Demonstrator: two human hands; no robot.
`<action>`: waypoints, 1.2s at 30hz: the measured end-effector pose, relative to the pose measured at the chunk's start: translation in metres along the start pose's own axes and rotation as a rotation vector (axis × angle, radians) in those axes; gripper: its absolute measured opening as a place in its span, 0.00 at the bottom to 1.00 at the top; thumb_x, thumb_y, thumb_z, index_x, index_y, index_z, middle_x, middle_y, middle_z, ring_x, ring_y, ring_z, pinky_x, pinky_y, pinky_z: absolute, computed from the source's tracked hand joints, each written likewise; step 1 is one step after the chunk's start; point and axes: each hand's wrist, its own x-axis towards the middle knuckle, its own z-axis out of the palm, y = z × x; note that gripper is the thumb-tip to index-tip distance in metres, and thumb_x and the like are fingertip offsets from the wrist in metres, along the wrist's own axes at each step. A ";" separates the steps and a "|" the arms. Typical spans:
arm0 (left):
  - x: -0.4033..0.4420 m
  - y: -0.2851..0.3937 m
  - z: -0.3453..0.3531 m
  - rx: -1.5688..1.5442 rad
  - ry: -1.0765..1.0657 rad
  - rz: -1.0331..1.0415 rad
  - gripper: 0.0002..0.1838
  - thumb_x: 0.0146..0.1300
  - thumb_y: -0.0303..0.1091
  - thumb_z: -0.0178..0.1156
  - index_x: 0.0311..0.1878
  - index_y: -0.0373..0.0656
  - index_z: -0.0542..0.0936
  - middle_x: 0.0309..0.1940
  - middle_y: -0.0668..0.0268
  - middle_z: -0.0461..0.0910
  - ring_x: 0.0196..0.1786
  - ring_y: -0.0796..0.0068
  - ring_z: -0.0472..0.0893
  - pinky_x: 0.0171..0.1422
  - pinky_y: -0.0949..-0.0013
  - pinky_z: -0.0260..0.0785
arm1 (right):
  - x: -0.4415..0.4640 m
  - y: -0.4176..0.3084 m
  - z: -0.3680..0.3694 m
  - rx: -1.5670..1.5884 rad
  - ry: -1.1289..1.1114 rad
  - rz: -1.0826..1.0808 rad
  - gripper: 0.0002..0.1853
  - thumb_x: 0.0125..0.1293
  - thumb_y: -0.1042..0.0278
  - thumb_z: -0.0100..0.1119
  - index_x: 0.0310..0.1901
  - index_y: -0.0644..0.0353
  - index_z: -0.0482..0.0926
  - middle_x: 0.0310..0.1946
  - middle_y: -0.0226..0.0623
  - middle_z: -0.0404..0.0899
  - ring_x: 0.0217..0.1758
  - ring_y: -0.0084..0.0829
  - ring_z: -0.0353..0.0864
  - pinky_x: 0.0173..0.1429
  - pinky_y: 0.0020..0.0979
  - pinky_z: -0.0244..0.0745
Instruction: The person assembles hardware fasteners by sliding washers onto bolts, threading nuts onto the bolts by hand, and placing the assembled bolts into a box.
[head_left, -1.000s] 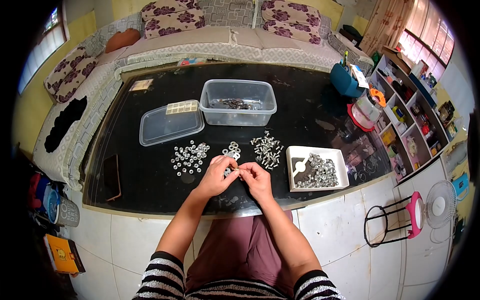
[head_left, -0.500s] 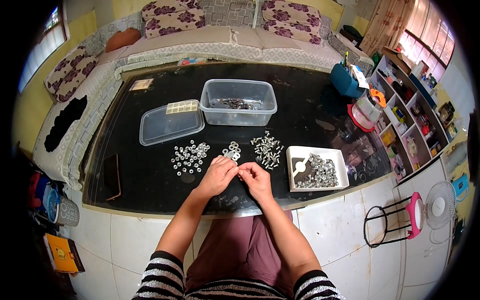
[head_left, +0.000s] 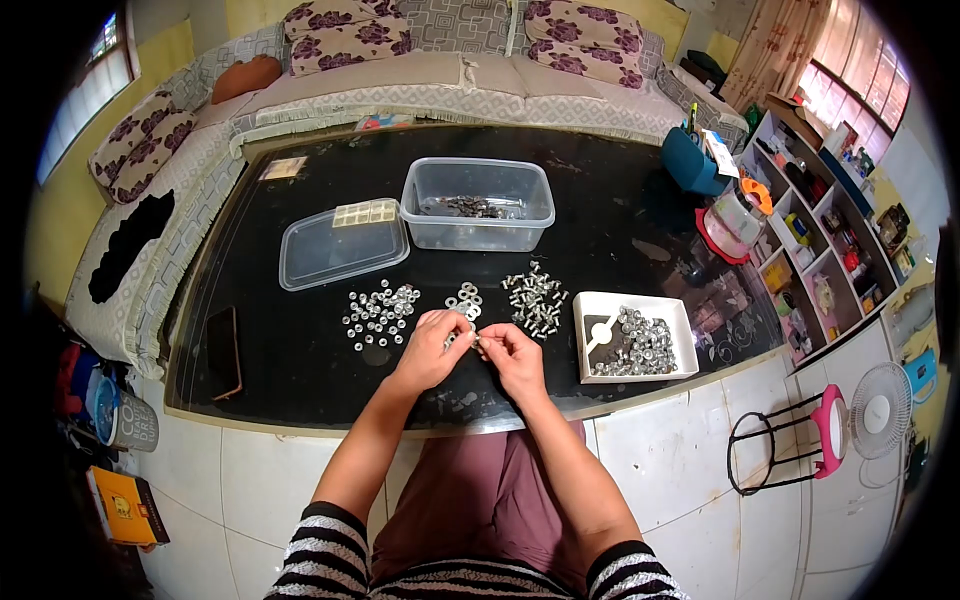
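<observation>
My left hand (head_left: pixel 432 350) and my right hand (head_left: pixel 513 360) meet over the near half of the table, fingertips pinched together. Between them is a small metal fastener (head_left: pixel 477 340), mostly covered by the fingers; its exact kind does not show. Just beyond my left hand lies a small group of flat washers (head_left: pixel 468 293), partly hidden by the fingers. A spread of nuts (head_left: pixel 380 315) is to the left, and a heap of short bolts (head_left: pixel 535 302) sits to the right. Further right, a white box (head_left: pixel 637 378) contains many shiny metal fasteners (head_left: pixel 645 342).
A clear plastic tub (head_left: pixel 478 236) with dark small parts stands behind the piles, its lid (head_left: pixel 340 262) lying alongside. A phone (head_left: pixel 224 352) rests near the table's left edge. At the far right are a teal container (head_left: pixel 690 165) and a clear jar (head_left: pixel 735 218).
My left hand has shifted slightly and its fingers have tilted, showing more of the metal piece between the hands. Both hands stay together; the piles look the same.
</observation>
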 end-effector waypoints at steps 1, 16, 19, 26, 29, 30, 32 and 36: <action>0.002 0.009 -0.003 -0.037 -0.003 0.012 0.07 0.55 0.33 0.52 0.30 0.39 0.70 0.27 0.61 0.70 0.35 0.62 0.70 0.45 0.65 0.59 | 0.000 0.000 0.000 0.015 0.003 0.001 0.03 0.57 0.77 0.54 0.33 0.66 0.74 0.25 0.27 0.74 0.28 0.14 0.71 0.33 0.16 0.68; 0.001 0.004 -0.002 -0.065 -0.044 0.006 0.06 0.55 0.32 0.52 0.30 0.39 0.70 0.26 0.61 0.70 0.35 0.62 0.71 0.45 0.64 0.59 | 0.000 0.000 -0.001 0.020 -0.012 0.015 0.03 0.57 0.76 0.53 0.33 0.66 0.74 0.25 0.27 0.74 0.28 0.14 0.71 0.34 0.17 0.68; -0.001 -0.004 0.001 0.010 -0.084 0.033 0.06 0.54 0.32 0.53 0.30 0.39 0.70 0.27 0.62 0.71 0.36 0.63 0.71 0.46 0.65 0.59 | 0.000 0.000 0.000 0.030 -0.016 0.010 0.03 0.57 0.76 0.53 0.33 0.66 0.74 0.25 0.27 0.74 0.28 0.14 0.71 0.35 0.17 0.68; 0.001 0.006 -0.002 -0.049 -0.046 0.005 0.06 0.55 0.32 0.52 0.29 0.39 0.70 0.26 0.61 0.70 0.35 0.62 0.71 0.45 0.65 0.59 | 0.000 0.001 -0.001 0.008 -0.005 0.012 0.04 0.57 0.76 0.54 0.33 0.66 0.74 0.25 0.28 0.74 0.28 0.14 0.71 0.34 0.17 0.68; -0.001 -0.007 0.002 -0.008 -0.078 -0.002 0.06 0.53 0.32 0.53 0.31 0.40 0.70 0.28 0.62 0.71 0.35 0.63 0.71 0.46 0.66 0.59 | 0.000 0.001 -0.001 -0.003 -0.013 -0.001 0.04 0.57 0.76 0.54 0.34 0.66 0.74 0.25 0.28 0.75 0.28 0.14 0.71 0.34 0.17 0.69; -0.002 -0.009 0.002 0.011 -0.066 0.004 0.06 0.53 0.32 0.54 0.31 0.40 0.70 0.28 0.62 0.71 0.35 0.63 0.71 0.46 0.66 0.59 | 0.000 0.001 -0.001 0.005 -0.011 0.008 0.04 0.57 0.76 0.54 0.34 0.66 0.74 0.25 0.28 0.75 0.28 0.14 0.71 0.34 0.17 0.69; 0.001 0.007 -0.002 -0.025 -0.007 0.005 0.06 0.53 0.32 0.54 0.30 0.40 0.70 0.27 0.62 0.71 0.34 0.63 0.71 0.45 0.65 0.59 | 0.000 0.001 -0.001 0.014 -0.009 0.017 0.04 0.57 0.76 0.54 0.33 0.66 0.74 0.25 0.28 0.75 0.28 0.14 0.71 0.34 0.17 0.69; 0.002 0.012 -0.003 -0.082 -0.008 0.015 0.06 0.54 0.32 0.53 0.30 0.40 0.70 0.25 0.62 0.70 0.33 0.63 0.71 0.44 0.65 0.59 | 0.000 0.002 -0.001 0.018 0.004 0.013 0.04 0.57 0.77 0.54 0.34 0.66 0.74 0.25 0.28 0.75 0.28 0.14 0.71 0.34 0.17 0.69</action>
